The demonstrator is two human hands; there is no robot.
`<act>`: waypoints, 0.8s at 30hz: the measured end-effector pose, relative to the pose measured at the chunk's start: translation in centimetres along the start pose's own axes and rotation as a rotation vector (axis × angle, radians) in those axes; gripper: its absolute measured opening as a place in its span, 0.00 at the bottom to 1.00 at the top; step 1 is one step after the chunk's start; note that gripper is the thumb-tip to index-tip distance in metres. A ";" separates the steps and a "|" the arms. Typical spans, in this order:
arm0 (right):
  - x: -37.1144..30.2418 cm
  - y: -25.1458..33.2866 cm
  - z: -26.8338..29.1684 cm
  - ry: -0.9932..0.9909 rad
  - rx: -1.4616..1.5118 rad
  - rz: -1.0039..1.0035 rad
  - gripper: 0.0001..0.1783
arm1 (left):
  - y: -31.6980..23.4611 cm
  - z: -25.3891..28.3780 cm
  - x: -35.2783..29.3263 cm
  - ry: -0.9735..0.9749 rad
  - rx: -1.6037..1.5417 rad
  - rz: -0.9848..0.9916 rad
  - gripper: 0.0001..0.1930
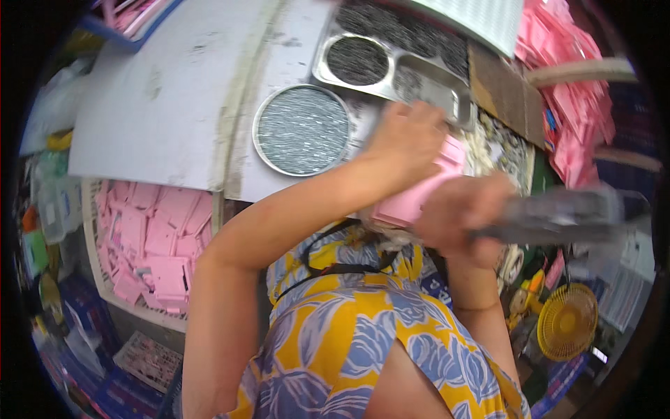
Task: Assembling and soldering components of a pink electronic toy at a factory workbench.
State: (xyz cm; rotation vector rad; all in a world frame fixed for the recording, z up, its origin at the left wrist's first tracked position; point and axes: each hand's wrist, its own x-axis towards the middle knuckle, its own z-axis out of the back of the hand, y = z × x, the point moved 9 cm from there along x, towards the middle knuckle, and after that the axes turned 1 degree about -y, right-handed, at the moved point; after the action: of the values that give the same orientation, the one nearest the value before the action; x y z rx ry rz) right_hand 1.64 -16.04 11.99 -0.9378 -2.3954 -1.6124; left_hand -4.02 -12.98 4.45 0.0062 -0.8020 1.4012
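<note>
Below the metal tray (447, 98), my left hand (410, 140) is curled at the far edge of a flat pink plastic part (412, 195). Its fingers are bent, and whatever they pinch is hidden. My right hand (464, 213) is wrapped round a dark grey power screwdriver (558, 215), blurred by motion, which sticks out to the right. This hand is beside the right edge of the pink part and covers some of it. To the left of my left forearm stands a round metal dish (257, 129) full of silvery screw-like pieces.
Dark screws fill a round bowl (357, 61) in the tray. A bin (94, 237) of pink parts stands at the left. Pink bags (565, 91) hang at the right, beside a cardboard flap (506, 91). A yellow fan (569, 321) is at the lower right.
</note>
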 end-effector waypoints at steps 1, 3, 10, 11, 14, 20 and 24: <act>0.4 2.4 0.4 -0.014 0.060 0.049 0.15 | -0.7 -3.3 2.2 0.142 -0.090 0.036 0.14; 0.6 8.6 1.5 -0.004 0.102 0.173 0.17 | -1.8 -8.3 4.6 -0.062 -0.137 0.057 0.13; -2.5 16.4 3.8 -0.067 0.272 0.248 0.16 | 4.6 17.4 -9.0 -0.302 -0.418 0.123 0.18; -2.8 16.2 4.5 -0.107 0.216 0.280 0.16 | 8.3 20.3 -14.6 -0.522 -0.555 0.501 0.18; -2.9 14.6 5.7 -0.104 0.208 0.270 0.17 | 18.0 25.7 -38.8 -1.097 -0.233 1.220 0.24; 0.7 10.1 5.5 -0.038 0.223 0.139 0.19 | 24.9 30.1 -71.5 -1.803 -0.793 1.389 0.33; 1.8 8.3 5.3 -0.014 0.030 0.100 0.22 | 28.1 33.0 -63.1 -1.644 -0.451 1.529 0.38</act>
State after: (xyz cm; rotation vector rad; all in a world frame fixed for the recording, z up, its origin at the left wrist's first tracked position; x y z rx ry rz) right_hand 5.96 -8.63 17.11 -1.0493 -2.3345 -1.5366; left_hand -41.95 -76.54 -15.06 0.2779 -2.8854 2.4776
